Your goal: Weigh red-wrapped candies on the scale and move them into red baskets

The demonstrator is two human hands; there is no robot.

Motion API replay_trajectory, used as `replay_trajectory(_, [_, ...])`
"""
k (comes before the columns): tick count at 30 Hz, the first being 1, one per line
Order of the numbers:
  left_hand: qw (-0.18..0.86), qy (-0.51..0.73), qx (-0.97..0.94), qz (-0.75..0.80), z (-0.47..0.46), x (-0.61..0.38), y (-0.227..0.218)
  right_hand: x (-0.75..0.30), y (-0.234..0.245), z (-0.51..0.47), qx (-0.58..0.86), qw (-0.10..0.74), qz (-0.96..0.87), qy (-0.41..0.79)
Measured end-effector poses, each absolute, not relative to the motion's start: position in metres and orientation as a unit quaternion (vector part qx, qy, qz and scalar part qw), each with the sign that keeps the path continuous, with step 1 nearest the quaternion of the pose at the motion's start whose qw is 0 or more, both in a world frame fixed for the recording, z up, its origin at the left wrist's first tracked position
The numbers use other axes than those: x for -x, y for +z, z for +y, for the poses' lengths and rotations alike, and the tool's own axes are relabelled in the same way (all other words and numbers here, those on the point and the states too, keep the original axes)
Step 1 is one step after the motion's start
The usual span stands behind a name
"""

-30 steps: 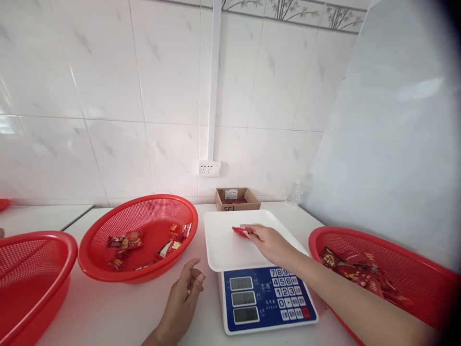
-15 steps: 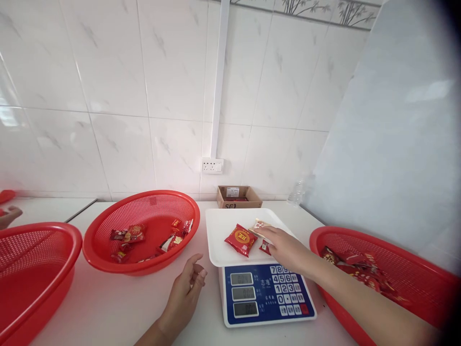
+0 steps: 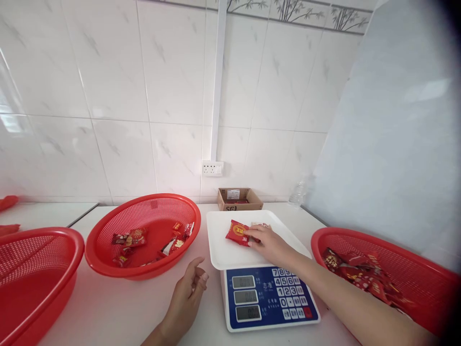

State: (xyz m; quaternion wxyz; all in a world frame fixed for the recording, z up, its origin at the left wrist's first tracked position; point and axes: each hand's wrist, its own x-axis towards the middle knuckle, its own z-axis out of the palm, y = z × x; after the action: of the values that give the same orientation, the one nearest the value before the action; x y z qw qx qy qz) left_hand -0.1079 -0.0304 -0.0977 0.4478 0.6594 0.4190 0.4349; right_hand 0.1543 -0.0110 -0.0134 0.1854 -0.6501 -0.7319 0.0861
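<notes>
My right hand is over the white scale pan, its fingers closed on a red snack packet with a yellow round emblem. A cream-coloured packet shows just behind the fingers, partly hidden by them. Whatever lies under the palm is out of sight. Below the pan is the scale's blue panel with number keys and three small displays. My left hand hovers over the white table left of the scale, fingers loosely curled, thumb apart and nothing in it.
A red basket with several small packets stands at left, beside another red basket at the edge. On the right, a third red basket holds many packets. Behind the scale are a cardboard box and a clear plastic item.
My right hand has shifted left across the pan and closed on the red packet, which has turned and moved slightly back. Another person's hand at far left has gone from view.
</notes>
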Motion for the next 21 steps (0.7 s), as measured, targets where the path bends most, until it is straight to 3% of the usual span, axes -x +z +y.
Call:
replay_trajectory(5, [0.453, 0.426, -0.661, 0.42, -0.031, 0.107, -0.097, -0.176, -0.01, -0.003, 0.691, 0.217, -0.688, 0.03])
replay_trajectory(10, [0.454, 0.419, -0.664, 0.421, -0.031, 0.108, -0.097, -0.19, 0.0, -0.015, 0.719, 0.239, -0.646, 0.095])
replay_trajectory(13, [0.447, 0.419, -0.671, 0.418, -0.03, 0.108, -0.097, -0.207, 0.016, -0.032, 0.731, 0.282, -0.616, 0.082])
replay_trajectory(16, [0.442, 0.414, -0.678, 0.416, -0.029, 0.109, -0.098, -0.246, 0.028, -0.056, 0.789, 0.273, -0.544, 0.083])
replay_trajectory(21, [0.43, 0.422, -0.679, 0.42, -0.029, 0.11, -0.101, -0.35, -0.008, -0.109, 0.857, 0.262, -0.434, 0.089])
